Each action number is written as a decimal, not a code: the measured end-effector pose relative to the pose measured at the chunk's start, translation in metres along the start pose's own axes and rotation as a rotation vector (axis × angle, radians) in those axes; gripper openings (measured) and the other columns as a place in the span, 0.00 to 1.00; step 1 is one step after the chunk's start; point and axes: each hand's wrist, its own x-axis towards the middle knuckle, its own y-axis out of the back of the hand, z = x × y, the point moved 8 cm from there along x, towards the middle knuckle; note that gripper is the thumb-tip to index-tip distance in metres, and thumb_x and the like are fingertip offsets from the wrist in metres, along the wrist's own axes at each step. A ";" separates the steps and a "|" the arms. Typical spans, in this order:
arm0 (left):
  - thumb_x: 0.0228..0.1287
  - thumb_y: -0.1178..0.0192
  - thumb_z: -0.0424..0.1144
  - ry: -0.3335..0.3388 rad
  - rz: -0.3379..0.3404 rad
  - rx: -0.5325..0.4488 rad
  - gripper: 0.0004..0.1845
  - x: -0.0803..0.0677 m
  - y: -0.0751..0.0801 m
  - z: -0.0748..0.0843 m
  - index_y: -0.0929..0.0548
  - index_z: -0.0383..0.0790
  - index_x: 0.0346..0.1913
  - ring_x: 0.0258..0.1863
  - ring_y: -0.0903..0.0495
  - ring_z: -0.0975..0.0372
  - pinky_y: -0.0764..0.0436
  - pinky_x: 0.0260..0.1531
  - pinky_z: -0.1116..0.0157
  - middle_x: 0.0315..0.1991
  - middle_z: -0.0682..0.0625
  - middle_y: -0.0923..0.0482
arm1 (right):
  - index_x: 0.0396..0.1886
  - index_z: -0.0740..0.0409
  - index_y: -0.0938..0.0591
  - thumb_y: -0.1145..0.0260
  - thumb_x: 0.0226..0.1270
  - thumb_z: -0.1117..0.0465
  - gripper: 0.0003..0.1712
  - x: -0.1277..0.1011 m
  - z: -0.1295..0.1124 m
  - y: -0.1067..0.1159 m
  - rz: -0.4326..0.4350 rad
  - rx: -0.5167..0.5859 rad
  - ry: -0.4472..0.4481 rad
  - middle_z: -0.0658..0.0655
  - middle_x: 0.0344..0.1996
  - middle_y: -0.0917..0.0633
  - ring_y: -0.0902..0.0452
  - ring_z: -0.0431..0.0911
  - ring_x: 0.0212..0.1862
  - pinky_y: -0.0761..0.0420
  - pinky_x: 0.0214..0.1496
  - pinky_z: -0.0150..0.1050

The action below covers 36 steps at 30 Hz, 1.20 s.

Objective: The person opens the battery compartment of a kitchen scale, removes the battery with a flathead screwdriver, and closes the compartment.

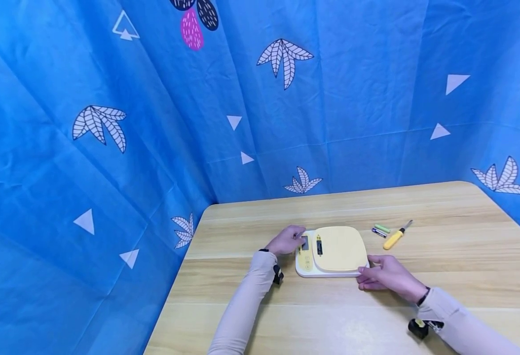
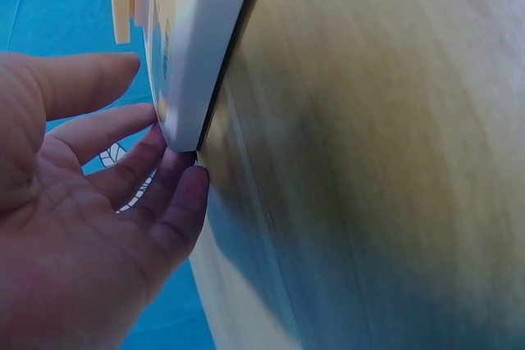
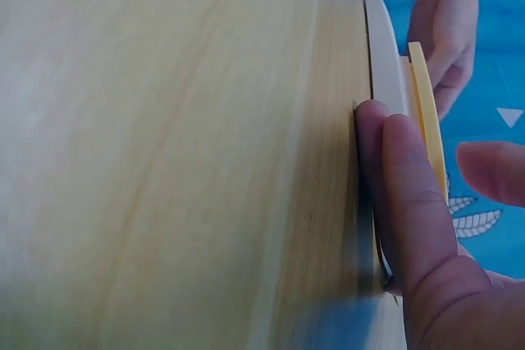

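Observation:
A kitchen scale with a pale yellow platform and a white base lies flat on the wooden table. Its display and buttons face the left side. My left hand is at the display end; in the left wrist view its fingertips touch the base's edge, while the thumb stays apart from it. At the near right corner is my right hand. The right wrist view has two nearly straight fingers lying against the side of the white base, with the thumb held away from the yellow platform.
Behind and right of the scale lies a screwdriver with a yellow handle. Beside it are a small green cylinder and a dark, silver-ended cylinder, both battery-like. A blue patterned curtain hangs behind the wooden table.

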 end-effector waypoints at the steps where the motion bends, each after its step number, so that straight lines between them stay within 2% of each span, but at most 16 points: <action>1: 0.78 0.44 0.37 0.000 -0.002 0.006 0.25 0.000 0.000 0.000 0.28 0.34 0.73 0.77 0.34 0.47 0.32 0.80 0.48 0.76 0.39 0.31 | 0.72 0.89 0.65 0.39 0.77 0.64 0.52 0.000 0.000 0.000 0.002 0.001 -0.002 0.72 0.42 0.11 0.09 0.52 0.41 0.08 0.50 0.41; 7: 0.78 0.44 0.37 0.011 0.014 0.081 0.26 -0.001 0.000 -0.003 0.29 0.34 0.74 0.77 0.33 0.49 0.32 0.80 0.50 0.75 0.41 0.30 | 0.73 0.89 0.62 0.40 0.79 0.61 0.49 0.003 0.001 0.001 0.029 -0.013 -0.015 0.70 0.41 0.11 0.09 0.52 0.40 0.07 0.49 0.42; 10: 0.76 0.42 0.37 0.030 0.035 0.120 0.25 -0.003 0.002 -0.004 0.26 0.35 0.72 0.72 0.29 0.51 0.29 0.78 0.51 0.71 0.42 0.26 | 0.73 0.89 0.59 0.41 0.79 0.61 0.48 0.004 0.000 0.002 0.040 -0.043 -0.008 0.70 0.40 0.11 0.09 0.52 0.39 0.07 0.47 0.42; 12: 0.75 0.40 0.36 0.037 0.047 0.143 0.23 -0.006 0.003 -0.003 0.23 0.37 0.70 0.67 0.26 0.52 0.26 0.74 0.52 0.66 0.42 0.23 | 0.73 0.90 0.58 0.41 0.80 0.61 0.47 0.006 -0.002 0.004 0.044 -0.063 0.001 0.71 0.40 0.11 0.09 0.53 0.39 0.07 0.47 0.42; 15: 0.74 0.39 0.35 0.026 0.052 0.180 0.16 -0.009 0.005 -0.002 0.16 0.37 0.60 0.58 0.25 0.54 0.21 0.65 0.57 0.55 0.43 0.20 | 0.72 0.91 0.55 0.41 0.80 0.61 0.45 0.010 -0.005 0.008 0.061 -0.101 0.007 0.72 0.40 0.11 0.10 0.52 0.38 0.07 0.45 0.41; 20: 0.72 0.37 0.34 0.003 0.034 0.210 0.05 -0.019 0.005 0.001 0.14 0.39 0.45 0.46 0.25 0.56 0.24 0.46 0.66 0.40 0.45 0.21 | 0.70 0.91 0.45 0.41 0.79 0.61 0.39 0.021 -0.009 0.014 0.075 -0.166 0.026 0.70 0.37 0.11 0.10 0.51 0.37 0.06 0.43 0.41; 25: 0.70 0.35 0.35 -0.001 0.016 0.241 0.03 -0.030 0.003 0.002 0.14 0.41 0.43 0.40 0.26 0.60 0.25 0.39 0.70 0.34 0.49 0.23 | 0.67 0.91 0.39 0.40 0.78 0.62 0.36 0.031 -0.014 0.021 0.093 -0.254 0.037 0.68 0.35 0.11 0.11 0.50 0.35 0.06 0.41 0.42; 29: 0.69 0.35 0.36 -0.010 -0.002 0.284 0.02 -0.038 0.001 0.005 0.17 0.42 0.38 0.37 0.28 0.63 0.26 0.37 0.70 0.32 0.51 0.25 | 0.66 0.92 0.38 0.39 0.78 0.62 0.35 0.037 -0.021 0.026 0.113 -0.332 0.040 0.70 0.35 0.12 0.11 0.51 0.34 0.06 0.40 0.42; 33: 0.70 0.34 0.39 -0.016 -0.038 0.312 0.04 -0.047 -0.002 0.010 0.18 0.44 0.41 0.36 0.27 0.64 0.24 0.38 0.70 0.33 0.52 0.24 | 0.64 0.91 0.35 0.38 0.76 0.64 0.32 0.044 -0.027 0.032 0.135 -0.386 0.058 0.70 0.35 0.12 0.11 0.50 0.33 0.06 0.38 0.41; 36: 0.71 0.34 0.43 0.002 -0.073 0.296 0.11 -0.055 -0.009 0.013 0.17 0.45 0.51 0.39 0.25 0.64 0.21 0.45 0.69 0.40 0.52 0.18 | 0.61 0.89 0.30 0.38 0.76 0.64 0.29 0.050 -0.029 0.037 0.155 -0.426 0.071 0.68 0.33 0.11 0.12 0.48 0.31 0.07 0.35 0.40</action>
